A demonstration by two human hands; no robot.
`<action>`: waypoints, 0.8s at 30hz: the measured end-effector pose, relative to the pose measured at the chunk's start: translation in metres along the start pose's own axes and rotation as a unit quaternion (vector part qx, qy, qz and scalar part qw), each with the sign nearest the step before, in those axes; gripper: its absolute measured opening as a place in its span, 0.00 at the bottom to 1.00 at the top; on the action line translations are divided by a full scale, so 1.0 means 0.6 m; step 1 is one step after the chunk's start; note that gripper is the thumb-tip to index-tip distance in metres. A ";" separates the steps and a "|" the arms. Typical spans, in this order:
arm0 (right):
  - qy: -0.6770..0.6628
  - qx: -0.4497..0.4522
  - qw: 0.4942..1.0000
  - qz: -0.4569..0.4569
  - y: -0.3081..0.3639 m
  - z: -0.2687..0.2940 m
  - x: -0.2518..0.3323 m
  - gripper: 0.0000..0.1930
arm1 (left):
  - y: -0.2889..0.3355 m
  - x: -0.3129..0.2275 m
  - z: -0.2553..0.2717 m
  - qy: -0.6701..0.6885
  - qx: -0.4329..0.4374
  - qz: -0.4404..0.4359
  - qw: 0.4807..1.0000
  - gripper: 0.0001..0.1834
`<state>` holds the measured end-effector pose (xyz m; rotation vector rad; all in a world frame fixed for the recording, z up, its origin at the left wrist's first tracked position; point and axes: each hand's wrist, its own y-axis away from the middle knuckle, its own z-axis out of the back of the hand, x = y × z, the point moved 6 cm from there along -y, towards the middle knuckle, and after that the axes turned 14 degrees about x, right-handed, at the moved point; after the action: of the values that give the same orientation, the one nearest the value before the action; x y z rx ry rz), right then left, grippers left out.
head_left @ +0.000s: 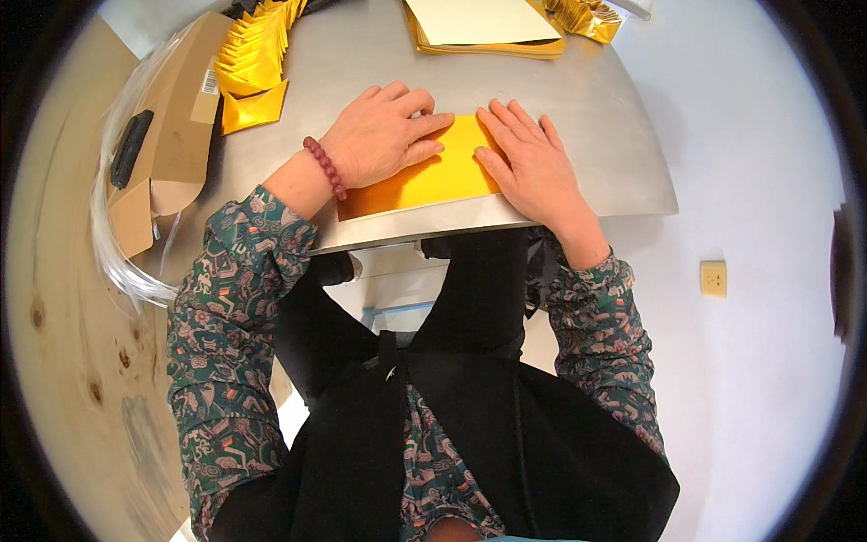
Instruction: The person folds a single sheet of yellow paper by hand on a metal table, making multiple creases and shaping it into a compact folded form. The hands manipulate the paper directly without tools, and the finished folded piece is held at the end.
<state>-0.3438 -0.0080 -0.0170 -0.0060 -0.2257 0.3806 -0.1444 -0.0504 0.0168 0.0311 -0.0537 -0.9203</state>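
1. The left hand (384, 135) lies flat on the gold sheet (424, 181); its palm is down and the fingers are spread a little, pointing to the right; it pinches nothing, it only presses on the paper; a bracelet of dark red beads (325, 168) is around its wrist.
2. The right hand (533, 167) lies also flat, with the palm down, on the right end of the same sheet; the fingers are stretched and close together, pointing up and to the left; the thumb rests on the paper; it grips nothing.
3. The fingertips of the two hands come near each other above the middle of the sheet; I cannot tell if they touch.
4. The gold sheet is shiny, yellow to orange; it lies on the metal table (578, 117), just at the near edge, in front of the person; much of its upper part is hidden under the hands.
5. At the far left of the table there is a row of folded gold pieces (253, 54), overlapping each other; one of them lies a little apart at the near end of the row.
6. At the far edge there is a stack of flat sheets (483, 27), pale on the top and gold at the sides; more gold pieces (587, 18) are just beside it on the right.
7. On the left of the table stands an open cardboard box (172, 135) with clear plastic film around it; a dark object (131, 149) lies on it.
8. Both sleeves have a green pattern; the person wears a black vest.
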 end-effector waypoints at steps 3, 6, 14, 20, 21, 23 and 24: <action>0.000 0.008 1.000 -0.005 0.002 -0.008 -0.008 0.31 | 0.019 0.007 -0.005 -0.020 -0.009 -0.011 1.000 0.25; -0.017 0.011 1.000 -0.005 0.003 -0.018 -0.026 0.31 | 0.029 0.018 -0.014 -0.027 0.002 -0.005 1.000 0.26; -0.040 0.026 0.999 0.005 -0.007 -0.063 -0.077 0.31 | 0.082 0.055 -0.026 0.002 0.053 0.053 0.997 0.25; -0.045 0.028 0.999 0.009 -0.011 -0.078 -0.087 0.31 | 0.119 0.077 -0.039 0.002 0.069 0.065 0.995 0.25; -0.040 0.017 0.999 0.010 -0.011 -0.078 -0.087 0.31 | 0.124 0.078 -0.037 0.006 0.067 0.067 0.995 0.24; -0.026 0.002 1.000 0.017 -0.017 -0.081 -0.090 0.31 | 0.124 0.078 -0.033 -0.002 0.043 0.070 0.997 0.23; -0.027 0.004 0.999 0.022 -0.019 -0.084 -0.090 0.31 | 0.122 0.076 -0.028 -0.011 0.023 0.071 0.997 0.22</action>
<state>-0.3774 -0.0368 -0.0776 0.0068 -0.2787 0.4255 -0.0576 -0.0423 0.0051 0.0592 -0.0960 -0.7778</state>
